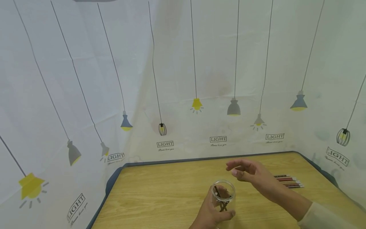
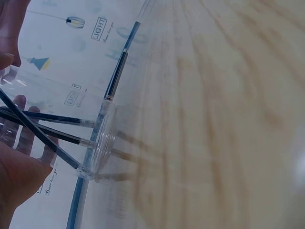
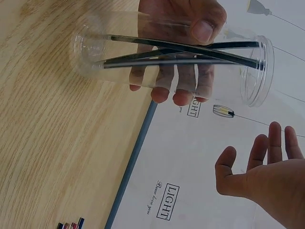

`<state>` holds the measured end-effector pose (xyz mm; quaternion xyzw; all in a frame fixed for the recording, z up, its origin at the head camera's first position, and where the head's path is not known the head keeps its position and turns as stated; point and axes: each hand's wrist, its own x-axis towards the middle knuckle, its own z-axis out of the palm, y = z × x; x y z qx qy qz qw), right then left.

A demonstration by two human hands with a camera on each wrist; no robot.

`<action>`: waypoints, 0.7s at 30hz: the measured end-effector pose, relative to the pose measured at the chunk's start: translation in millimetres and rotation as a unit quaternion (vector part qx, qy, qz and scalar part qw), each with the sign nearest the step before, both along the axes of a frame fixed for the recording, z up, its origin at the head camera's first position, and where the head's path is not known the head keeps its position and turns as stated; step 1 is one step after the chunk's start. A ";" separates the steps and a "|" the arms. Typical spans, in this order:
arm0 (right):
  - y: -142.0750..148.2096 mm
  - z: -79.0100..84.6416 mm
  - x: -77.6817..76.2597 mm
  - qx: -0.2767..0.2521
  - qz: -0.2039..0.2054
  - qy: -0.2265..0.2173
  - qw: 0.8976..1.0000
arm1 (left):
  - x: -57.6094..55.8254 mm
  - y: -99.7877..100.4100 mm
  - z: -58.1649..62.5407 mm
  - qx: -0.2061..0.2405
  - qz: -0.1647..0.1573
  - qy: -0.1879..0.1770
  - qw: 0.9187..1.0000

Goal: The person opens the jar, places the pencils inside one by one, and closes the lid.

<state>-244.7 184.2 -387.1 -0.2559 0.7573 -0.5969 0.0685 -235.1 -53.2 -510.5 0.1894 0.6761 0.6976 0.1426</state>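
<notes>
My left hand grips a clear, open-topped jar, which stands upright with its base close above or on the table. Inside, three dark pencils lean across one another; their metal-banded ends point down at the base in the left wrist view. Fingers and thumb wrap the jar's side in the right wrist view. My right hand hovers up and to the right of the rim, fingers loosely bent, holding nothing. In the right wrist view that right hand is apart from the jar's mouth.
A row of several pencils with white ends lies on the wooden table, partly behind my right forearm. A blue edge band borders the tabletop. Behind it hangs a white curtain printed with lamps and lettering.
</notes>
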 end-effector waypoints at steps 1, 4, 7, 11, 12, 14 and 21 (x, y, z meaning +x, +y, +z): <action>0.4 0.1 0.1 -0.002 0.002 -0.001 1.000 | 0.0 -0.1 -0.2 0.000 -0.002 0.003 1.000; 0.9 1.0 0.5 -0.002 0.003 -0.001 1.000 | -0.1 -0.1 -1.2 0.004 -0.005 0.007 1.000; 1.3 1.7 1.0 -0.001 0.001 0.001 1.000 | -0.3 0.2 -2.4 0.010 -0.009 0.006 1.000; 2.9 2.1 1.5 0.000 -0.001 0.003 1.000 | -1.2 0.7 -3.3 0.016 -0.012 0.007 1.000; 3.5 2.1 1.7 0.000 -0.002 0.003 1.000 | -1.3 0.8 -3.3 0.016 -0.013 0.007 1.000; 4.7 2.6 2.1 0.006 -0.004 0.004 1.000 | -1.2 0.8 -3.2 0.014 -0.012 0.009 1.000; 8.0 5.2 2.7 0.031 -0.013 0.008 0.999 | 0.3 -0.2 -2.2 0.003 -0.009 0.013 1.000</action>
